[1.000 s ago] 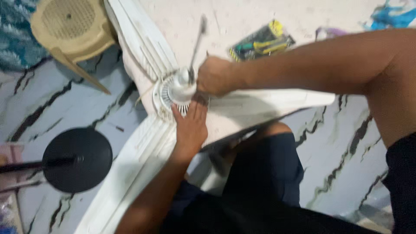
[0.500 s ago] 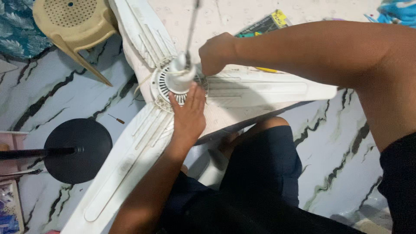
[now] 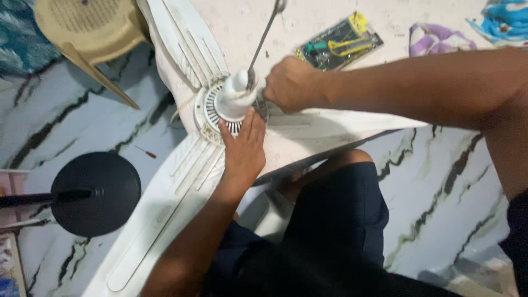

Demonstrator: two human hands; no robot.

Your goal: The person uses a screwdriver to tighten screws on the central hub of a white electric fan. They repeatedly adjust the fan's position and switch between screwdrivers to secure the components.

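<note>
**Head view: two hands on the hub of a white ceiling fan**

Head camera looks straight down on a person seated on the floor with a white ceiling fan (image 3: 308,129) lying across the lap. The left hand (image 3: 245,151) lies flat and open, fingers together and pointing toward twelve o'clock, with the fingertips pressed on the ribbed round motor housing (image 3: 212,110) at the fan's middle. The right hand (image 3: 291,83) is curled into a fist just at three o'clock of that hub, touching it; what it grips inside the fist I cannot tell. From the hub's white cap (image 3: 237,93) a thin metal rod (image 3: 265,36) rises toward one o'clock and runs out of the top of the picture.

Three blades spread from the hub: one toward eleven o'clock, one toward seven o'clock beside the left forearm, one toward three o'clock under the right forearm. Below the blades sit the person's knees in dark shorts (image 3: 335,220).

Farther out, at nine o'clock of the hands, a black round base (image 3: 96,195) with a dark pole rests on the marbled floor (image 3: 451,192). At eleven o'clock stands a beige plastic stool (image 3: 88,27). At one o'clock, well apart from the right hand, lies a flat pack of small tools (image 3: 340,41) with yellow and green handles. Beyond it, toward two o'clock, sit a purple and white cloth (image 3: 437,38) and a blue one (image 3: 503,19) at the picture's corner.
</note>
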